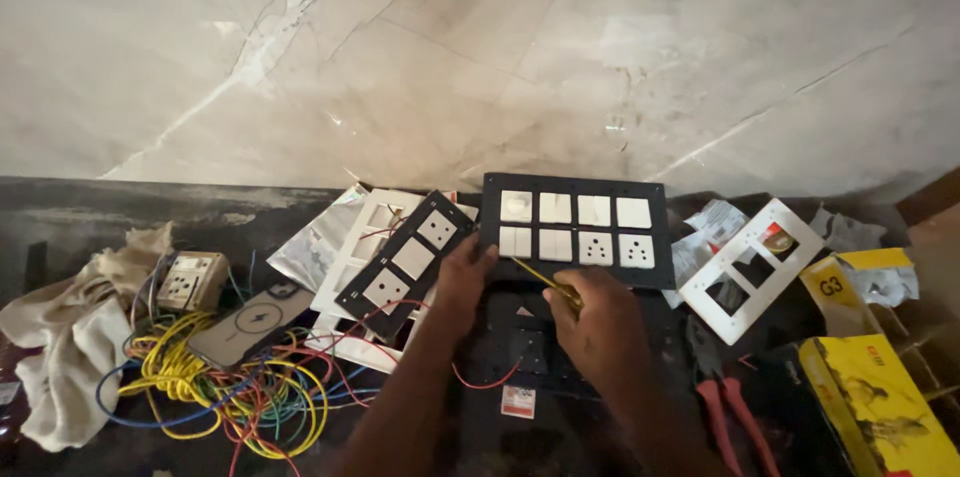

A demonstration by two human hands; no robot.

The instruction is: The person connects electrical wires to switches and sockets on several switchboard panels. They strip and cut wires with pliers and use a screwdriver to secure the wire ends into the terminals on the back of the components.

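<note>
The marble wall fills the upper view; the dark worktop below is dim, its near edge lost behind the forearms. The black switch plate leans against the wall. The left hand steadies its lower corner, fingers loose. The right hand grips a yellow-handled screwdriver, its tip hard to see.

There is one view only, from a camera worn on the person's head, so no second view shares the scene with it. It looks forward and down over the two forearms at a dark desk, from close by. The hands, left hand and right hand, sit just below the middle of the view. The desk's near edge is cut off at the bottom. At the far side, a pale marble wall fills the upper half.
</note>
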